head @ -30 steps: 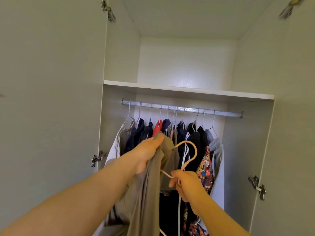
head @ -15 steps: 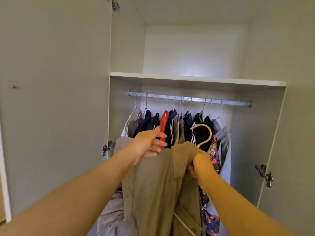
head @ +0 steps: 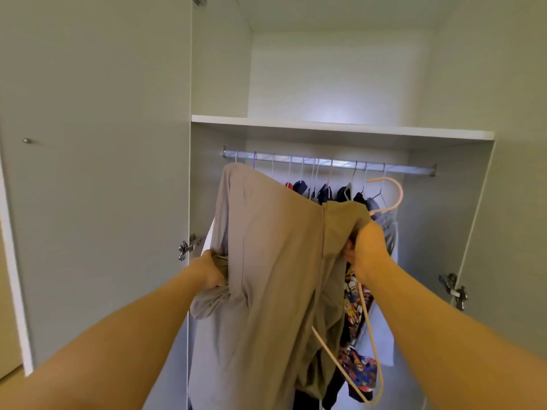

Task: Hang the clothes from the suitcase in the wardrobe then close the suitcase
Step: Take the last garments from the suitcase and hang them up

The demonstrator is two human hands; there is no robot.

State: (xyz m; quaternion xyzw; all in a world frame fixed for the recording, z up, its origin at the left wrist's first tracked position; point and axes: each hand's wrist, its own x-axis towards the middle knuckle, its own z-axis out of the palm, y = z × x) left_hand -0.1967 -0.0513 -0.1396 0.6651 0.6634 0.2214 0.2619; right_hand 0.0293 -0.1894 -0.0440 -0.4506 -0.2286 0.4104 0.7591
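No text, label, brand mark or number is legible on any surface of the wardrobe (head: 88, 202). The beige garment (head: 266, 261) and the pink hanger (head: 400, 193) show no readable marking. The comic-print garment (head: 353, 294) carries coloured illustrated panels, but any lettering within them is too small and blurred to read.

Two hands, left hand (head: 208, 273) and right hand (head: 368, 250), one tan garment (head: 272, 261), one pink hanger (head: 400, 193), one shelf (head: 325, 125), one rail (head: 408, 170), two open doors (head: 88, 173), about eleven hanger hooks (head: 254, 162) at upper centre
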